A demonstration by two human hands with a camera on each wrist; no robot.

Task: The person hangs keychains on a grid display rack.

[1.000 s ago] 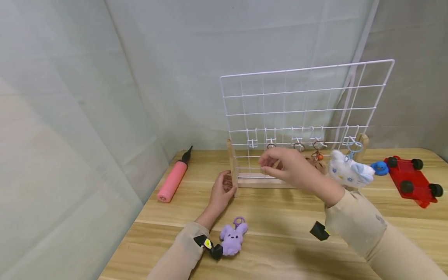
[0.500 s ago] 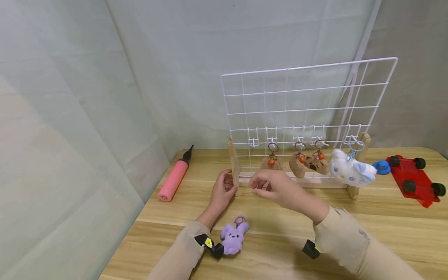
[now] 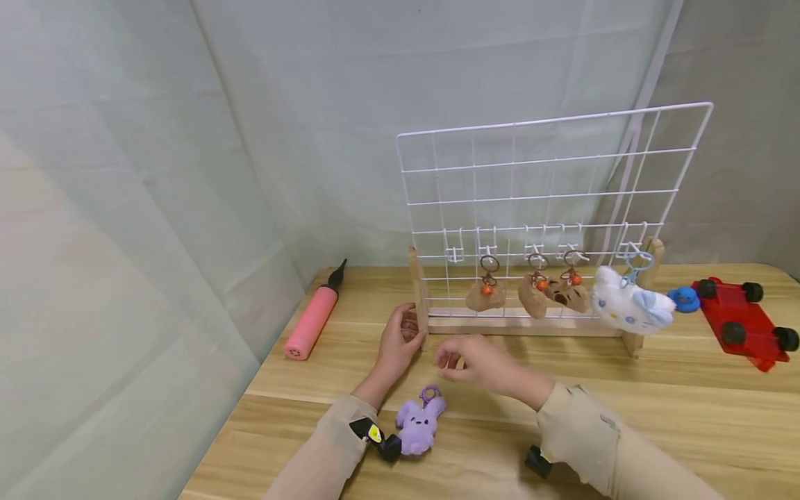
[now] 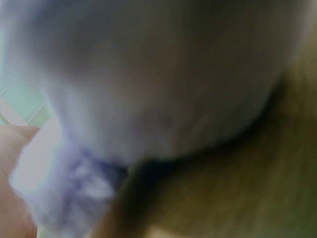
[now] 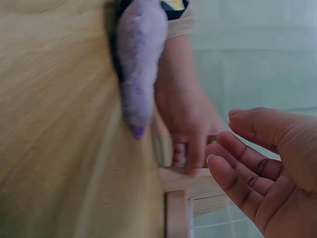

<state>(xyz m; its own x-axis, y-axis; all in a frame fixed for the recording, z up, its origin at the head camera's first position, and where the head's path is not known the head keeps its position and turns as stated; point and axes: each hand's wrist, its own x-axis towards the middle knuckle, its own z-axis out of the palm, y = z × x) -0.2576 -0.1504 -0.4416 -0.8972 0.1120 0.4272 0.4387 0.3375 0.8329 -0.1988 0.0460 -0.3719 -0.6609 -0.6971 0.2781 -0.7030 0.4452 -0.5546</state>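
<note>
My left hand (image 3: 400, 337) holds the left wooden foot (image 3: 419, 292) of a white wire grid rack (image 3: 531, 167), its thumb at the front end. My right hand (image 3: 478, 361) hovers above the table with loosely bent fingers (image 5: 247, 173) and nothing between them. Just in front of it lies a purple bunny plush keychain (image 3: 418, 425) with a purple ring (image 3: 430, 395). That plush (image 4: 148, 109) fills much of the left wrist view, blurred. On the rack's hooks hang several brown plush keychains (image 3: 485, 295) and a white cat plush (image 3: 631, 304) on a blue ring.
A bare hook (image 3: 454, 255) sits at the rack's left. A pink hand pump (image 3: 311, 324) lies on the wooden table (image 3: 281, 423) at left. To the right are a blue duck toy (image 3: 684, 300) and a red toy car (image 3: 740, 319) with black wheels.
My right hand has come down and left from in front of the rack toward the purple bunny plush, uncovering the brown plush keychains. The left hand stays at the rack's foot.
</note>
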